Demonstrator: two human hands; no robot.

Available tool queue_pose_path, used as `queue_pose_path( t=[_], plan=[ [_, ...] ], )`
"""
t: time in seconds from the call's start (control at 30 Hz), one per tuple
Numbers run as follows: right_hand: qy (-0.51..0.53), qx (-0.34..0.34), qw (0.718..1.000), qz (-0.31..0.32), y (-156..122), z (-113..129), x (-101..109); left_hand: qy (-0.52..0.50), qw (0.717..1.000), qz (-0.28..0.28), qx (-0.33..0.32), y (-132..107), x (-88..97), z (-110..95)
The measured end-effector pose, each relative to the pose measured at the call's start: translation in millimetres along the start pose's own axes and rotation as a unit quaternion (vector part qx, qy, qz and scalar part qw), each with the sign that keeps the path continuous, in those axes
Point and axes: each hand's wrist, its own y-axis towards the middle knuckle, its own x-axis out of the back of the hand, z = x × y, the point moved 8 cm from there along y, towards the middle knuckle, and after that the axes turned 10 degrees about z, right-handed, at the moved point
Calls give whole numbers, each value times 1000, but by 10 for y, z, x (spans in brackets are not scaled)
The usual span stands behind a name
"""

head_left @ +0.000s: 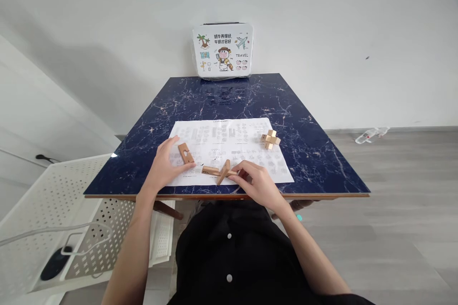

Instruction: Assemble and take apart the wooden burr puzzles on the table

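A white instruction sheet (229, 145) lies on the dark blue marble table (315, 152). My left hand (164, 167) rests on the sheet's left part, thumb and fingers closed round a notched wooden piece (185, 153). My right hand (255, 183) pinches the end of a small crossed assembly of wooden pieces (220, 171) near the front edge. An assembled wooden burr puzzle (270, 139) stands apart on the sheet's right side.
A white box with cartoon prints (223, 50) leans against the wall at the table's far edge. A white perforated basket (53, 228) with a dark object sits at the lower left. A plastic wrapper (370, 134) lies on the grey floor at right.
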Motion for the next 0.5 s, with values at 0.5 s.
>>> queue_pose_path(
  t=[0.5],
  plan=[
    [117, -24, 992, 40, 8, 26, 49, 50, 946, 169, -273, -432, -395, -1462]
  ],
)
